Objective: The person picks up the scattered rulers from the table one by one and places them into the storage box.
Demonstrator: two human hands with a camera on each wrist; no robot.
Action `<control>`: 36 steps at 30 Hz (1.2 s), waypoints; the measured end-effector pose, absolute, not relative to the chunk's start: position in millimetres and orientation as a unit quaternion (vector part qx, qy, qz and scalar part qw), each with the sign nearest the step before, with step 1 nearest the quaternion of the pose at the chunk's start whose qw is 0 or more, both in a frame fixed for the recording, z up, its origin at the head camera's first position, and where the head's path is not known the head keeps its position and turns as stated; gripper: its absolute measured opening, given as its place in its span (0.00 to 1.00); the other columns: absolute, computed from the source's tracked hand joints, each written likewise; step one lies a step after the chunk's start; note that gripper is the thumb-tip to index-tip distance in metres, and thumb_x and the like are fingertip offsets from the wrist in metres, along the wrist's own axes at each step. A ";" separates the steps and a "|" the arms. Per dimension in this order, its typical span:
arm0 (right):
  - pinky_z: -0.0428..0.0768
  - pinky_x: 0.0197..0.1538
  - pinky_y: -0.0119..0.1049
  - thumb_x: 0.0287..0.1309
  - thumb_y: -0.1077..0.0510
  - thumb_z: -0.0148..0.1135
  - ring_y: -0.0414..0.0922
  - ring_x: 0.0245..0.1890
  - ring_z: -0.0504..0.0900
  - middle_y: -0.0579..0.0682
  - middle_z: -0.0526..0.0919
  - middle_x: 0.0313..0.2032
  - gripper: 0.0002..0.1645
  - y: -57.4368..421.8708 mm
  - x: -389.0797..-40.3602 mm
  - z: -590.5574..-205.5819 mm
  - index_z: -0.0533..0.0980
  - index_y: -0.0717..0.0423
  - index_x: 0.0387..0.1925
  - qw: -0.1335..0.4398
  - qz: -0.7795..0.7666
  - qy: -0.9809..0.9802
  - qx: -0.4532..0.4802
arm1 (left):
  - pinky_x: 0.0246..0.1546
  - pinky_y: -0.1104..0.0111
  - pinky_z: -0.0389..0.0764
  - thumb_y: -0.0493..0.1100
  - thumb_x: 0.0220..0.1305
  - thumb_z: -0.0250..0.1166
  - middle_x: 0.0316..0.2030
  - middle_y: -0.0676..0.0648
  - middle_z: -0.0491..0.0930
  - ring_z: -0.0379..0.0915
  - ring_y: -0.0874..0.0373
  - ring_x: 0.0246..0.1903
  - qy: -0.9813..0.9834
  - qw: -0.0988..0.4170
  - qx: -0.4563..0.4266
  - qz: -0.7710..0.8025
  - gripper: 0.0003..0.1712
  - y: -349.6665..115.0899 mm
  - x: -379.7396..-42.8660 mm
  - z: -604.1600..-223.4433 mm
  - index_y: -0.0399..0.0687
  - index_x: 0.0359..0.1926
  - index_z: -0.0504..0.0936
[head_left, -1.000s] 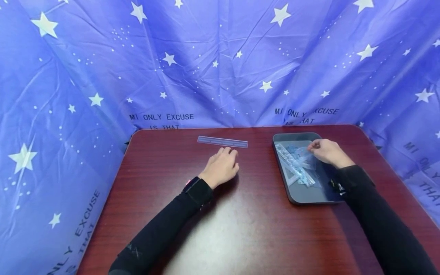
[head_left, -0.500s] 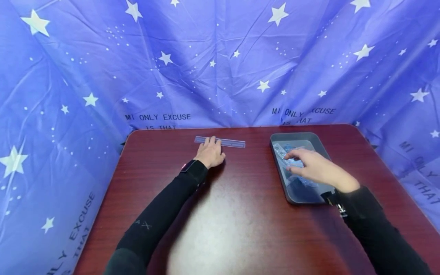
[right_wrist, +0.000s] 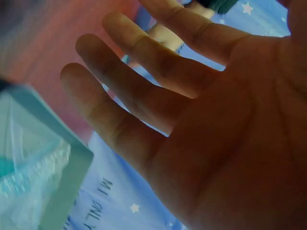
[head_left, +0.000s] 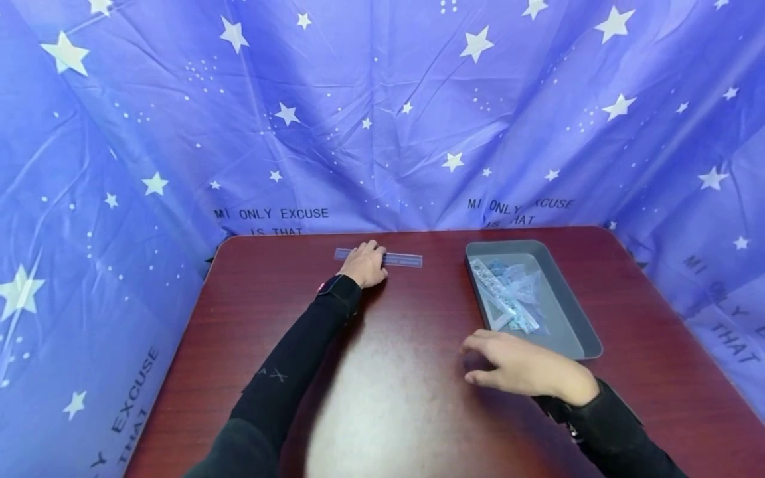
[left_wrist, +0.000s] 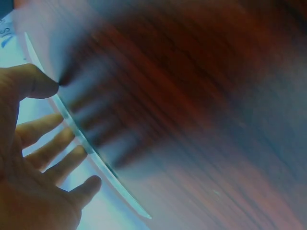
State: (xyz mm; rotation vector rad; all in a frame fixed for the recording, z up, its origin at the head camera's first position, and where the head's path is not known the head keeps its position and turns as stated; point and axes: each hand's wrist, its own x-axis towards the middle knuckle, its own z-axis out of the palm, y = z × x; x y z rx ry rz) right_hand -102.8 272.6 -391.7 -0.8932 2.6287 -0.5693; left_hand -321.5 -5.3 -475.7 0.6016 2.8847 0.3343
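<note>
My left hand (head_left: 363, 265) reaches over a clear plastic ruler (head_left: 404, 259) lying near the table's far edge. In the left wrist view, the spread fingertips (left_wrist: 79, 154) meet one side of the ruler (left_wrist: 109, 176) and the thumb tip (left_wrist: 50, 87) overlaps its edge. The hand hides part of the ruler in the head view. My right hand (head_left: 518, 364) holds nothing and hovers in front of the tray's near left corner. Its fingers (right_wrist: 125, 133) are extended and apart in the right wrist view.
A grey rectangular tray (head_left: 568, 309) stands at the right of the table (head_left: 281, 292). Inside lie a clear ruler-like strip (head_left: 497, 287) and thin transparent bluish plastic pieces (head_left: 522, 282). Blue star-printed curtains (head_left: 382, 133) hang around the table's back and sides.
My left hand has moved forward onto the ruler. My right hand has left the tray and come nearer, its pinched fingers now spread. The tray's contents show uncovered.
</note>
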 end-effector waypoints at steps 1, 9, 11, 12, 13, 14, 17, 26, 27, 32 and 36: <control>0.84 0.49 0.41 0.68 0.48 0.73 0.43 0.47 0.84 0.44 0.83 0.47 0.19 271.0 -101.1 -393.9 0.82 0.53 0.53 0.158 -0.203 0.914 -0.313 | 0.79 0.48 0.66 0.46 0.75 0.66 0.74 0.39 0.71 0.65 0.42 0.75 0.969 0.082 0.202 0.112 0.32 -6.1 -321.6 -475.9 0.43 0.75 0.74; 0.84 0.49 0.40 0.69 0.48 0.72 0.42 0.48 0.84 0.45 0.83 0.48 0.18 267.8 -96.8 -404.5 0.82 0.53 0.53 0.163 -0.225 0.907 -0.315 | 0.68 0.47 0.78 0.45 0.75 0.67 0.62 0.38 0.78 0.73 0.41 0.65 0.968 0.064 0.223 0.096 0.20 -10.8 -316.8 -473.8 0.40 0.62 0.81; 0.84 0.49 0.40 0.70 0.49 0.71 0.42 0.48 0.84 0.45 0.83 0.48 0.17 267.8 -97.4 -405.7 0.82 0.53 0.53 0.159 -0.232 0.907 -0.314 | 0.65 0.48 0.81 0.46 0.72 0.69 0.58 0.38 0.79 0.76 0.41 0.61 0.968 0.065 0.226 0.087 0.21 -11.2 -315.4 -472.5 0.38 0.59 0.81; 0.84 0.49 0.40 0.70 0.49 0.71 0.43 0.48 0.84 0.45 0.83 0.48 0.17 267.7 -97.7 -406.2 0.82 0.53 0.53 0.157 -0.236 0.906 -0.313 | 0.62 0.48 0.83 0.47 0.70 0.70 0.56 0.38 0.80 0.77 0.42 0.59 0.968 0.066 0.226 0.084 0.22 -11.3 -314.8 -472.1 0.37 0.58 0.81; 0.84 0.49 0.40 0.71 0.50 0.71 0.43 0.48 0.84 0.45 0.83 0.48 0.16 267.7 -98.0 -406.7 0.82 0.53 0.53 0.156 -0.238 0.906 -0.313 | 0.60 0.49 0.84 0.48 0.69 0.71 0.54 0.38 0.80 0.78 0.42 0.57 0.968 0.067 0.227 0.081 0.23 -11.6 -314.3 -471.9 0.37 0.56 0.81; 0.84 0.49 0.40 0.71 0.50 0.70 0.43 0.48 0.85 0.46 0.83 0.48 0.16 267.6 -98.0 -407.1 0.82 0.53 0.53 0.155 -0.240 0.906 -0.313 | 0.57 0.50 0.85 0.49 0.68 0.72 0.52 0.39 0.81 0.79 0.43 0.55 0.968 0.071 0.227 0.079 0.23 -11.7 -313.6 -471.9 0.38 0.55 0.81; 0.84 0.49 0.39 0.71 0.49 0.70 0.42 0.49 0.84 0.45 0.83 0.49 0.16 267.3 -97.4 -407.8 0.82 0.52 0.53 0.156 -0.243 0.905 -0.311 | 0.52 0.52 0.87 0.50 0.65 0.74 0.48 0.41 0.81 0.80 0.46 0.49 0.968 0.073 0.227 0.079 0.23 -12.2 -310.6 -472.6 0.39 0.52 0.81; 0.84 0.52 0.42 0.71 0.49 0.70 0.45 0.50 0.85 0.46 0.83 0.50 0.15 265.9 -97.4 -405.4 0.82 0.52 0.53 0.135 -0.241 0.910 -0.309 | 0.49 0.52 0.88 0.54 0.65 0.72 0.45 0.43 0.82 0.81 0.49 0.45 0.972 0.039 0.213 0.095 0.26 -9.9 -296.0 -465.9 0.39 0.53 0.78; 0.84 0.53 0.43 0.72 0.50 0.69 0.46 0.51 0.85 0.47 0.84 0.50 0.15 265.4 -97.7 -405.4 0.82 0.52 0.53 0.130 -0.241 0.911 -0.309 | 0.49 0.52 0.88 0.54 0.65 0.72 0.44 0.43 0.82 0.81 0.50 0.45 0.971 0.037 0.211 0.104 0.26 -8.9 -293.9 -463.7 0.40 0.52 0.78; 0.85 0.56 0.47 0.74 0.51 0.67 0.52 0.53 0.86 0.52 0.86 0.54 0.20 261.7 -100.3 -407.1 0.80 0.57 0.59 0.116 -0.264 0.916 -0.280 | 0.44 0.53 0.88 0.55 0.62 0.72 0.39 0.46 0.81 0.80 0.51 0.38 0.966 0.014 0.205 0.154 0.23 0.0 -279.0 -450.8 0.43 0.45 0.78; 0.87 0.57 0.50 0.74 0.53 0.67 0.55 0.54 0.88 0.58 0.86 0.57 0.23 256.0 -104.6 -410.6 0.78 0.60 0.63 0.093 -0.316 0.917 -0.227 | 0.41 0.54 0.87 0.56 0.59 0.72 0.35 0.48 0.80 0.80 0.51 0.36 0.962 -0.008 0.198 0.188 0.21 11.9 -259.6 -439.0 0.46 0.41 0.78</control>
